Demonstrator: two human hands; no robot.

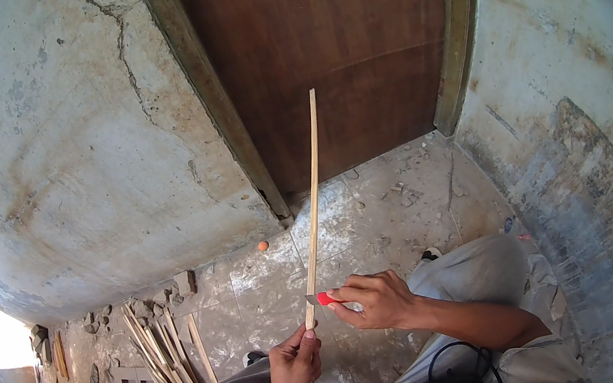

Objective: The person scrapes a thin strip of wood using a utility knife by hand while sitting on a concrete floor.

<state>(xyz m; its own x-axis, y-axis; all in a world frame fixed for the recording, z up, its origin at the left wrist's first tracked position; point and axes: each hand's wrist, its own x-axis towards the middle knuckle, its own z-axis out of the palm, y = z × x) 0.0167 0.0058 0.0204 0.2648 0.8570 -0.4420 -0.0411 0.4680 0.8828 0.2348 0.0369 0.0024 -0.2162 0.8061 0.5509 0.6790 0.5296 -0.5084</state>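
Strip [314,198]: pale, thin wood, gripped by the left fingers near its lower end; most of its length runs up and away beyond them, leaning a little right, and a shorter part comes out below them.
Left hand [296,365]: fingers clamped on the strip, thumb on its upper face.
Right hand [372,301]: fingers closed on a red knife [325,298], right of the strip and just beyond the left fingers.
Blade [312,300]: grey, pointing left out of the right fingers and across the strip; whether it bites in is too small to tell.
Far end: well beyond both hands' fingers, seen against the brown door [323,44].
Pile [167,350]: more strips, on the floor [412,199] well left of the left fingers.
Ball [263,246]: small, orange, on the floor beyond the left fingers.
Trousers [488,275]: grey, one knee either side of the fingers.
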